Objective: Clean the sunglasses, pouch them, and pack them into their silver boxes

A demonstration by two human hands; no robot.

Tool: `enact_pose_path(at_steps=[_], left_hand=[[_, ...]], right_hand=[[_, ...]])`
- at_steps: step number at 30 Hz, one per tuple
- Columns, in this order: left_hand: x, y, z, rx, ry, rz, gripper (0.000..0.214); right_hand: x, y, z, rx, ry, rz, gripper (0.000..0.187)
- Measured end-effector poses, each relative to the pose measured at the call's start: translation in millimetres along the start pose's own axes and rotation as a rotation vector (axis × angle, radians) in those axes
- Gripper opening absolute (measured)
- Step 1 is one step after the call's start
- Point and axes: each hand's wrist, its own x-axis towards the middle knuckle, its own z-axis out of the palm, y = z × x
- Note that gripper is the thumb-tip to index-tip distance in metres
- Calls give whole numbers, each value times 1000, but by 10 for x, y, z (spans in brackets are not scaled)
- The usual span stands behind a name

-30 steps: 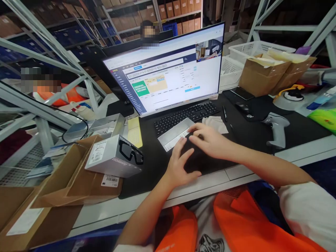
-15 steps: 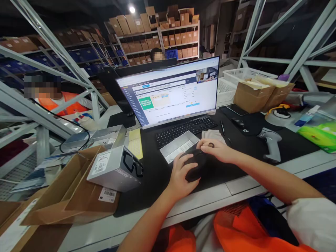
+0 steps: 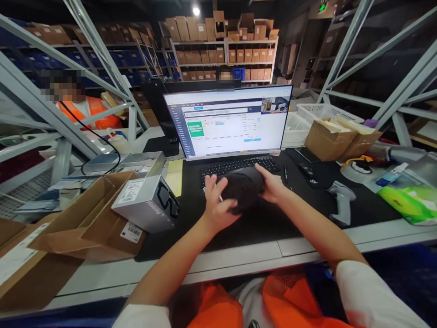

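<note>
Between my hands, above the black desk mat, is a rounded black case (image 3: 243, 187), held up in front of the keyboard (image 3: 264, 165). My right hand (image 3: 271, 184) grips its right end, the fingers partly hidden beneath. At the left end my left hand (image 3: 218, 205) has its fingers curled around the side, with the thumb near the lower edge. The case and hands cover most of the open silver box and white packing behind them. To the left, a closed silver box with an eyewear picture (image 3: 146, 205) leans on an open carton (image 3: 85, 232).
A monitor (image 3: 228, 123) stands behind the keyboard. On the right lie a pen (image 3: 286, 173), a mouse (image 3: 306, 171), a grey barcode scanner (image 3: 341, 200) and a green tissue pack (image 3: 408, 202). A yellow sheet (image 3: 174, 177) lies left. A co-worker in an orange vest (image 3: 99, 111) is at far left.
The black case has been lifted and turned, moving left and toward the monitor. My right hand has shifted from its top to its right end. The camera view has shifted too.
</note>
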Motion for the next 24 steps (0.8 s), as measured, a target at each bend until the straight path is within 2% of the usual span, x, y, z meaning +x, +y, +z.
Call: enact_pose_path(at_steps=[2,3,6,9,12,14,16,21,24], left_hand=[[80,-52,-54,13,60,66,58],[89,-100,-82,-18,69,56,59],[25,-319,-109,-200,80,-184,67],[-87,-537,-83,-227,136,-407,80],[-165,-664,-71,-180,117,-446,82],[-190,-706,-65,-182,105,-461,80],[-202,-733,-52,-178,81,-501,80],[-223,-794,-29,-128,-67,-588,75],[-250,-819,-19,-114,-73,-606,64]], right_hand=[[213,-81,70,37,149,-139,50],[302,-93,92,40,191,-222,50],[466,-7,123,-34,215,-468,61],[498,156,109,-284,199,-630,66],[506,241,52,-584,181,-651,64],[546,246,-6,-689,166,-610,65],[615,243,-70,-684,143,-563,67],[760,318,-164,-563,124,-510,67],[782,386,-170,-558,131,-522,67]])
